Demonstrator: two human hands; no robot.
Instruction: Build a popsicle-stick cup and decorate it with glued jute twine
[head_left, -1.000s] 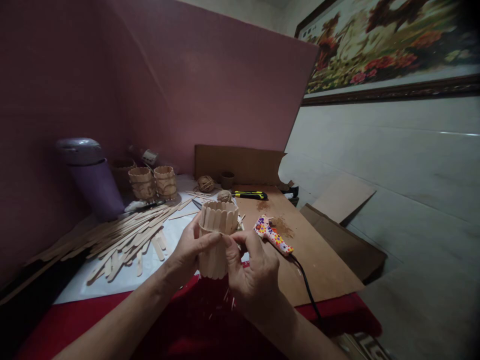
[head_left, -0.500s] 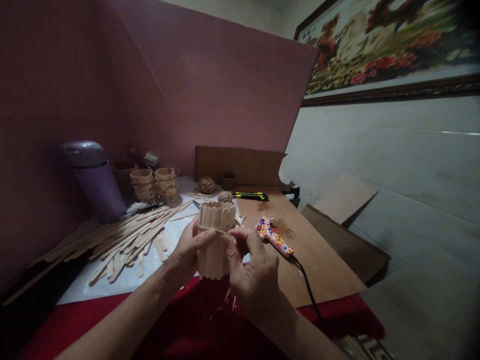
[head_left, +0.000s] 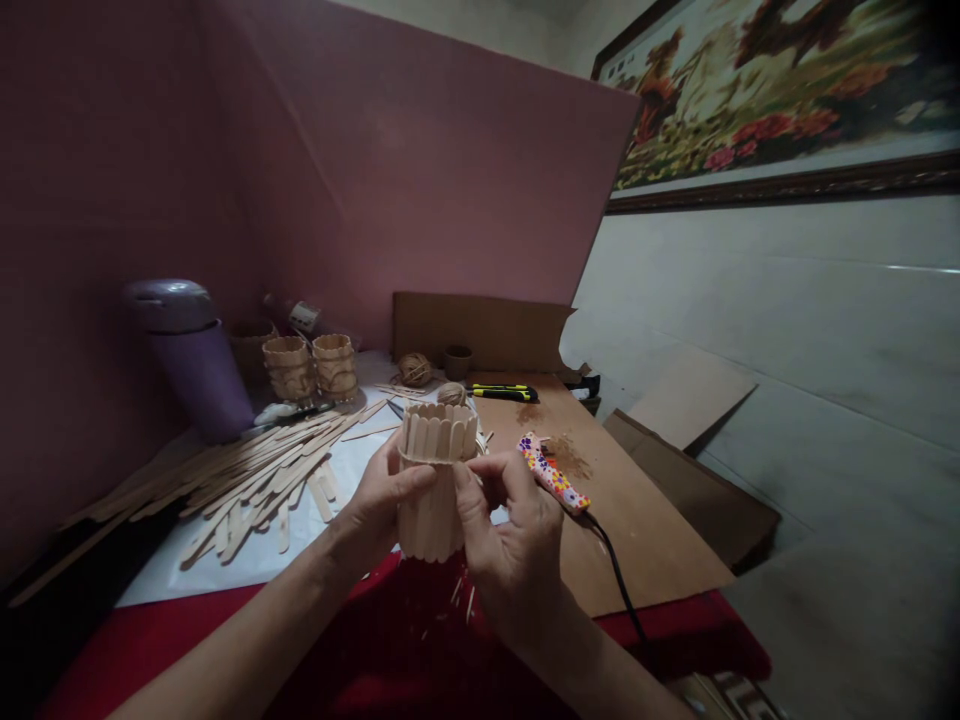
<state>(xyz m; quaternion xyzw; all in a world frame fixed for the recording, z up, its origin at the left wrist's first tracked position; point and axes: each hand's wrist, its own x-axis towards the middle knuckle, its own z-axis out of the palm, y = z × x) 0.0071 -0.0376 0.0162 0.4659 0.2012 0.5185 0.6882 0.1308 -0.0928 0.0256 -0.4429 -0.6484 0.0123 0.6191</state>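
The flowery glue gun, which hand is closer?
Right. The right hand is just left of the flowery glue gun, at the right side of the stick cup. The left hand is farther off, holding the cup's left side.

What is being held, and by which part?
A wooden cup, by its left side in the left hand; the right hand pinches at the cord around it.

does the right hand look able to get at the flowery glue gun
Probably yes: the flowery glue gun lies on the brown board close beside the right hand, with nothing visible between them, though that hand seems to be pinching the twine around the stick cup.
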